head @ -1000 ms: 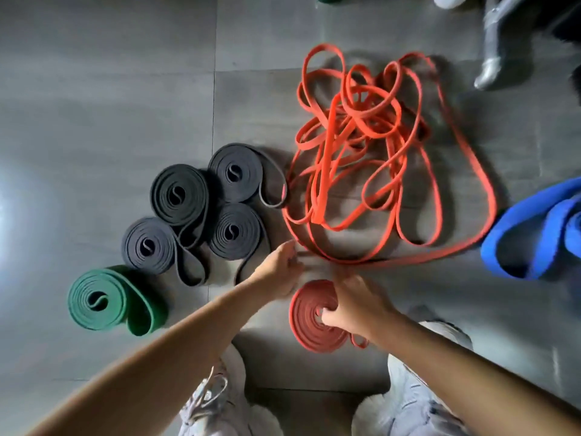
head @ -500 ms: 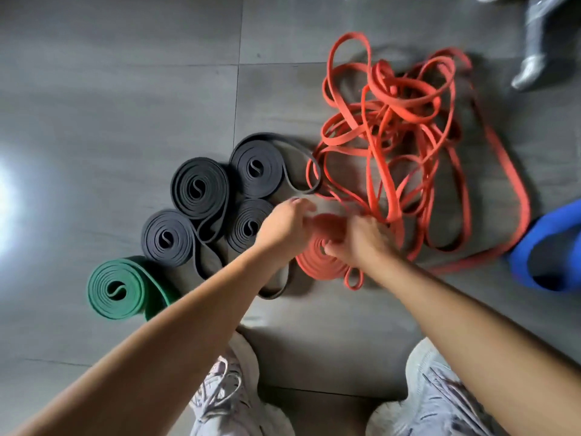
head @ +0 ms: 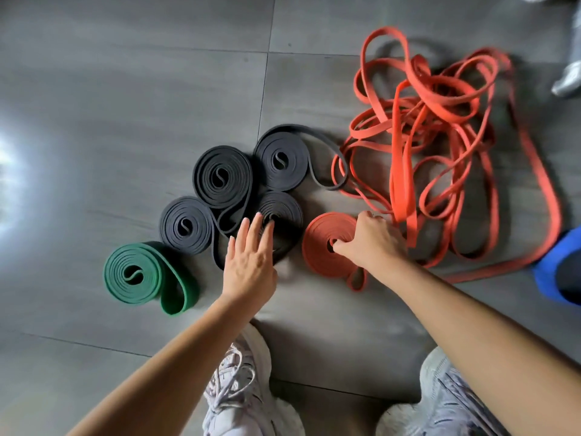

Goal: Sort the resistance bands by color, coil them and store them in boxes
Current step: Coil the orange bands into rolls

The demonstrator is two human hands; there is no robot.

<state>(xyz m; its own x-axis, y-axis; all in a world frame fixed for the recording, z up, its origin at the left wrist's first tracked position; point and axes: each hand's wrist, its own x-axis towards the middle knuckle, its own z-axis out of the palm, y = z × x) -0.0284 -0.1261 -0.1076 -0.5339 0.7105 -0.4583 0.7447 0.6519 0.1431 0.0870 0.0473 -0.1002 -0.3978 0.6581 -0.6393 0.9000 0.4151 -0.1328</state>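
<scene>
The person is looking down at a grey tiled floor (head: 125, 89), with a pair of pale shoes (head: 239, 388) showing at the bottom edge. The right hand (head: 374, 243) is gripping a red coil (head: 316, 247) that is lying flat on the floor. The thumb is pushing into the coil's centre hole while the fingers (head: 371, 219) are curling over its far rim. The coil's loose tail is sticking out in a small loop on the near side, just under the wrist. The left hand (head: 248, 262) is holding nothing. Its fingers (head: 256, 226) are stretching out straight and slightly spread, with the tips reaching over the nearest black coil (head: 290, 209), though I cannot tell whether they are pressing on it or only hovering. That coil is sitting just left of the red coil, apart from it by a narrow strip of floor. It is bunching together with three other black coils (head: 221, 177), all lying flat and touching one another, and one of them is trailing an unwound loop to the right. A green coil (head: 135, 275) is lying to the left of the black group, with its outer end bulging out in a fold. Behind the right hand, loose red bands (head: 440, 127) are sprawling in a tangled heap. A blue band (head: 553, 269) is poking in at the right edge, and a silver shoe (head: 569, 80) is showing at the top right.
</scene>
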